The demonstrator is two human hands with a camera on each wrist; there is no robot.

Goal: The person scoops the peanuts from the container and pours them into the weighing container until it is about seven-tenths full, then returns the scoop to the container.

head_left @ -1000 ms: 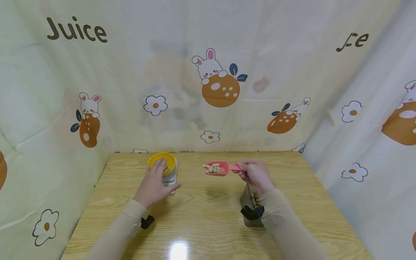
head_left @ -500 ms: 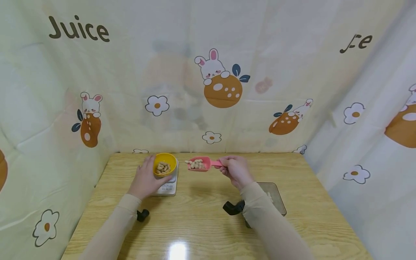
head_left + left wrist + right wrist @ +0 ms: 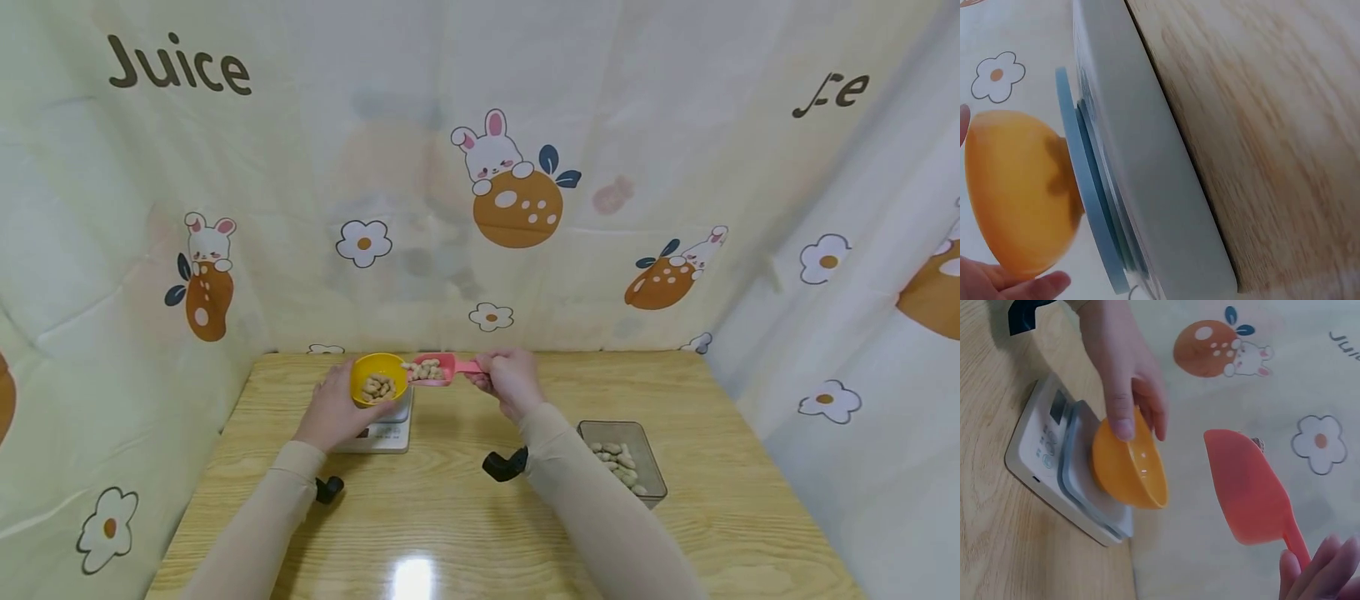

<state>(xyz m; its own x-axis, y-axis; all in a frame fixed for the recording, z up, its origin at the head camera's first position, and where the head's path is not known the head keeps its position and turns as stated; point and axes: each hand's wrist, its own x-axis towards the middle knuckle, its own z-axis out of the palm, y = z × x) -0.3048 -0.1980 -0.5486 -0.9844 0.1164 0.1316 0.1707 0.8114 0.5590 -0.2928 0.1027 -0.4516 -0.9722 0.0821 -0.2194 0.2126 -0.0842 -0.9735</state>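
Note:
A yellow bowl (image 3: 381, 365) with several peanuts (image 3: 378, 387) in it sits on a white kitchen scale (image 3: 390, 439). My left hand (image 3: 330, 407) grips the bowl's near left side, thumb and fingers on opposite sides; the right wrist view shows the thumb at its rim. In my right hand (image 3: 513, 383) is the handle of a pink scoop (image 3: 448, 367) loaded with peanuts (image 3: 426, 370). The scoop's mouth is at the right rim of the bowl, raised above the table. From the right wrist, the scoop's outer side hides most of its load.
A clear brownish box (image 3: 655, 467) with more peanuts (image 3: 617, 463) stands on the wooden table (image 3: 450, 525), right of my right forearm. A patterned curtain (image 3: 405, 167) hangs behind the table and at both sides. Black camera mounts (image 3: 506, 465) stick out from both wrists.
My right hand has carried the loaded scoop left from near the box to the bowl. My left hand has moved from over the bowl to grip its side.

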